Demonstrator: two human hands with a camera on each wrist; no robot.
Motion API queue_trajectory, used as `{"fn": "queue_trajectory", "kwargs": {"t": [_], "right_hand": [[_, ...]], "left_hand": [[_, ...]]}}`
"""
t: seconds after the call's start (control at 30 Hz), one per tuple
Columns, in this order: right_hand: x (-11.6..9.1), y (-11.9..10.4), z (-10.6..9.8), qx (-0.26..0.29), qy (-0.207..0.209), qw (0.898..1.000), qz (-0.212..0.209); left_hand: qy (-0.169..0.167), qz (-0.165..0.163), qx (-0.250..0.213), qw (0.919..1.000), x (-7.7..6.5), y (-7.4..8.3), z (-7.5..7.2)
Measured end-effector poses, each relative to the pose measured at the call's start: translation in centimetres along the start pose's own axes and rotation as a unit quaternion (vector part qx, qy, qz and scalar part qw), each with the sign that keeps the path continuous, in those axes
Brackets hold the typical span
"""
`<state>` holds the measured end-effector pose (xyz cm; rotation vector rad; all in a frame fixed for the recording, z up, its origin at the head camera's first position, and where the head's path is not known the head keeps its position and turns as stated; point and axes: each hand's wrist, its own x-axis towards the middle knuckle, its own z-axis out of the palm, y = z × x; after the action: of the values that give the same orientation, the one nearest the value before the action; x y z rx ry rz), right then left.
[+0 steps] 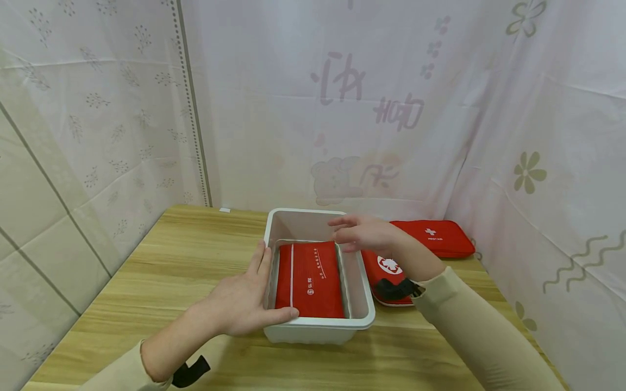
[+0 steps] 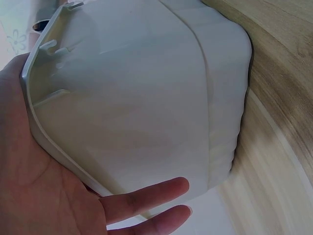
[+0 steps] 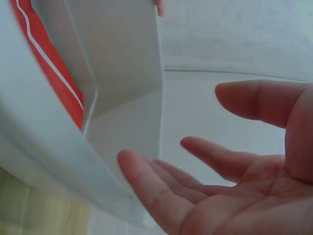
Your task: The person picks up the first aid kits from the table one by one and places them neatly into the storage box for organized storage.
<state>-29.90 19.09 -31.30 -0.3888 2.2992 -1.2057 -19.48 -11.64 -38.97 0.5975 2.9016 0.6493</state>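
A white plastic bin [image 1: 362,304] stands on the table, with a red pouch [image 1: 313,279] lying flat inside it. The pouch has a white stripe and white lettering. My left hand [image 1: 239,304] holds the bin at its near left corner; the thumb lies over the front rim, and in the left wrist view two fingers [image 2: 146,198] extend along the outer wall. Over the bin's far right rim hovers my right hand [image 1: 364,234], its fingers loosely bent and nothing in them. The right wrist view has the bin's inner wall [image 3: 122,44] beside those fingers.
Right of the bin lies a red first aid case [image 1: 440,244], and a second red case [image 1: 383,271] with a round white emblem is partly hidden by my right arm. The wooden table [image 1: 186,260] is bordered by printed curtains [image 1: 293,108].
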Motion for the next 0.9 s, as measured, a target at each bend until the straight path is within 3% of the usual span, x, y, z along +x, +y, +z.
{"fn": "queue_trajectory", "kwargs": {"t": [0.23,0.37,0.9], "right_hand": [[-1.5,0.9,-2.0,0.044,0.030,0.997,-0.060],[-2.3,1.9,-2.9,0.051,0.058,0.995,-0.065],[-4.5,10.1,-6.1,0.019,0.145,0.989,-0.005]], "left_hand": [[0.000,0.000,0.001,1.0000,0.0,0.0,0.0],[0.001,0.001,0.002,1.0000,0.0,0.0,0.0],[-0.001,-0.003,0.006,1.0000,0.0,0.3,0.0]]}}
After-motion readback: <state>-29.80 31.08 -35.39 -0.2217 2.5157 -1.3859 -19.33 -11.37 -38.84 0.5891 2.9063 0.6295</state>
